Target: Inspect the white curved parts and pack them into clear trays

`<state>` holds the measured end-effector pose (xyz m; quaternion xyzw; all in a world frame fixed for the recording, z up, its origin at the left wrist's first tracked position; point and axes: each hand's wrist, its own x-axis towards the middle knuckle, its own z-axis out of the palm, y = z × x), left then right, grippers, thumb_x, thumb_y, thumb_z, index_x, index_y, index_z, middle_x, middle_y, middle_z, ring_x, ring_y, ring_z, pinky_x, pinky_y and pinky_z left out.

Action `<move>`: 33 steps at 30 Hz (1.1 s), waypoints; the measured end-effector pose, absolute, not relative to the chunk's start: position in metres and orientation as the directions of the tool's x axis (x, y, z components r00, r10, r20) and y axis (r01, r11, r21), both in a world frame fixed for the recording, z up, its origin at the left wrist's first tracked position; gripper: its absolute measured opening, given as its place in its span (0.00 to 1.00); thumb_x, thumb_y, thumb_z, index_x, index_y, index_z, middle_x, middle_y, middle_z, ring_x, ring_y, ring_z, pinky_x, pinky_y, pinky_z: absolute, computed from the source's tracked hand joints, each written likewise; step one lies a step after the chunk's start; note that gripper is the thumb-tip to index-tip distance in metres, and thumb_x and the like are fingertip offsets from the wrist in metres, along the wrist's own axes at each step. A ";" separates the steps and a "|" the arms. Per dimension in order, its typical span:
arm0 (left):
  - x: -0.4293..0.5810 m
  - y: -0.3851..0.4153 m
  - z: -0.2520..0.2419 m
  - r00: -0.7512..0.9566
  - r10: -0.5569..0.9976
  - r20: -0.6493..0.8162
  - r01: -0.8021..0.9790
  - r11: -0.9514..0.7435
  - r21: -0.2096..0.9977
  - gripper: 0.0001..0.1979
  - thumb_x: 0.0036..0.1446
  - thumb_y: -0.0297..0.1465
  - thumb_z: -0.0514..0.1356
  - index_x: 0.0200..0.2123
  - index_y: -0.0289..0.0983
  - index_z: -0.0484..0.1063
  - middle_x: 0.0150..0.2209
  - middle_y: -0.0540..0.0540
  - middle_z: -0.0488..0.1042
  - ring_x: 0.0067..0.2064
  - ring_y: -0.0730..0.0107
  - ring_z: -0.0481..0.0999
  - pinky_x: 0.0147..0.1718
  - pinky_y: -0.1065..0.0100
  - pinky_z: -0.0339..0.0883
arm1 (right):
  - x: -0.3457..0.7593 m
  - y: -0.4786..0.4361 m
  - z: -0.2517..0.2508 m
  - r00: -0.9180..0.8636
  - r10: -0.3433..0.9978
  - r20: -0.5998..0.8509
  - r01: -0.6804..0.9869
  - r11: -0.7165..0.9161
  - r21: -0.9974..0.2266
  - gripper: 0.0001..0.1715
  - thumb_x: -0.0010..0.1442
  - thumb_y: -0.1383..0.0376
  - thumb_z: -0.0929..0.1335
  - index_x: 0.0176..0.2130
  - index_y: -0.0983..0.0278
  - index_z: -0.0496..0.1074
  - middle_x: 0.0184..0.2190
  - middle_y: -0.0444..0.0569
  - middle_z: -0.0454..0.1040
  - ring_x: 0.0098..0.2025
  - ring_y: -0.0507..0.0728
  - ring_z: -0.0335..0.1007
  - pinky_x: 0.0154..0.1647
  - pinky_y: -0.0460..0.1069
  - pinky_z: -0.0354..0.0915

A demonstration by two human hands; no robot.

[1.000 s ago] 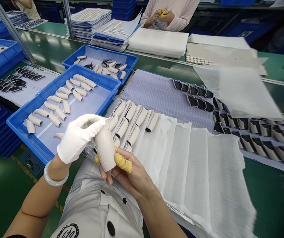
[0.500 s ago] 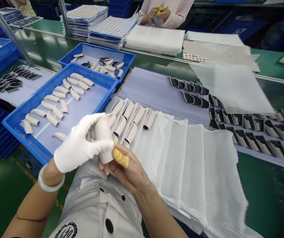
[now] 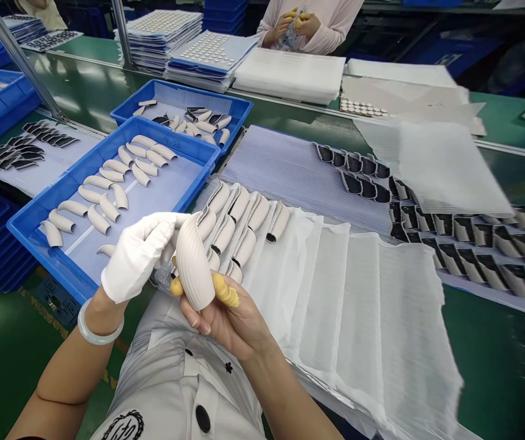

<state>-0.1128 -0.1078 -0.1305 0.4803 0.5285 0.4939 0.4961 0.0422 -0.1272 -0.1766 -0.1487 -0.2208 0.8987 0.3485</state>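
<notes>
A curved, ribbed off-white piece [image 3: 193, 263] is held upright in front of my body. My right hand [image 3: 234, 315], with yellow covers on some fingertips, grips its lower part from below and behind. My left hand [image 3: 136, 253], in a white glove, is closed at the upper left edge of the piece, its fingertips partly hidden behind it. Just beyond, similar pieces [image 3: 257, 212] lie in rows between folds of thin white sheet [image 3: 354, 293]. To the left, a blue tray [image 3: 28, 214] holds several more ribbed pieces [image 3: 106, 208].
A second blue tray [image 3: 120, 113] with mixed pieces stands behind the first. Dark-lined pieces [image 3: 464, 229] lie in rows at the right. Paper stacks [image 3: 290, 70] line the back ledge, and a person's hands [image 3: 296, 24] work beyond it.
My left hand has shifted from wrapping across the front of the piece to its upper left edge. The ribbed piece now shows its full front, with my right hand still holding it.
</notes>
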 end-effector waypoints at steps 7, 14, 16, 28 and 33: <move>-0.107 -0.104 -0.125 -0.110 0.994 0.005 0.127 0.009 0.992 0.14 0.50 0.37 0.66 0.38 0.36 0.76 0.39 0.46 0.77 0.42 0.66 0.74 0.41 0.69 0.69 | 0.040 -0.128 -0.182 -0.730 0.679 -0.071 -0.585 -0.676 -0.449 0.22 0.56 0.52 0.70 0.40 0.68 0.74 0.37 0.55 0.75 0.21 0.47 0.59 0.15 0.43 0.50; -0.106 -0.099 -0.128 -0.230 0.973 0.017 0.215 0.033 0.976 0.12 0.53 0.40 0.63 0.32 0.36 0.74 0.31 0.48 0.75 0.35 0.69 0.73 0.35 0.70 0.68 | 0.035 -0.132 -0.181 -0.778 0.598 -0.192 -0.523 -0.786 -0.330 0.22 0.58 0.53 0.66 0.45 0.67 0.71 0.35 0.51 0.70 0.22 0.48 0.43 0.15 0.43 0.46; -0.108 -0.102 -0.126 -0.138 0.990 -0.016 0.244 0.050 0.969 0.13 0.52 0.40 0.63 0.36 0.36 0.74 0.35 0.47 0.75 0.38 0.67 0.74 0.37 0.69 0.69 | 0.035 -0.133 -0.181 -0.771 0.601 -0.211 -0.523 -0.786 -0.329 0.20 0.60 0.53 0.64 0.43 0.66 0.70 0.34 0.51 0.69 0.22 0.48 0.41 0.16 0.43 0.47; -0.104 -0.099 -0.125 -0.182 0.981 -0.071 0.292 0.123 0.948 0.16 0.49 0.44 0.65 0.32 0.36 0.72 0.34 0.48 0.74 0.37 0.67 0.73 0.38 0.67 0.68 | 0.034 -0.137 -0.182 -0.780 0.595 -0.194 -0.574 -0.804 -0.158 0.18 0.60 0.58 0.64 0.43 0.67 0.73 0.31 0.49 0.69 0.22 0.48 0.40 0.16 0.39 0.51; -0.104 -0.097 -0.123 -0.209 0.974 -0.083 0.236 0.133 0.963 0.14 0.49 0.41 0.65 0.28 0.36 0.72 0.28 0.50 0.73 0.32 0.70 0.72 0.32 0.70 0.67 | 0.033 -0.138 -0.182 -0.779 0.589 -0.212 -0.559 -0.807 -0.191 0.20 0.60 0.56 0.64 0.45 0.67 0.73 0.31 0.49 0.69 0.22 0.48 0.41 0.14 0.40 0.48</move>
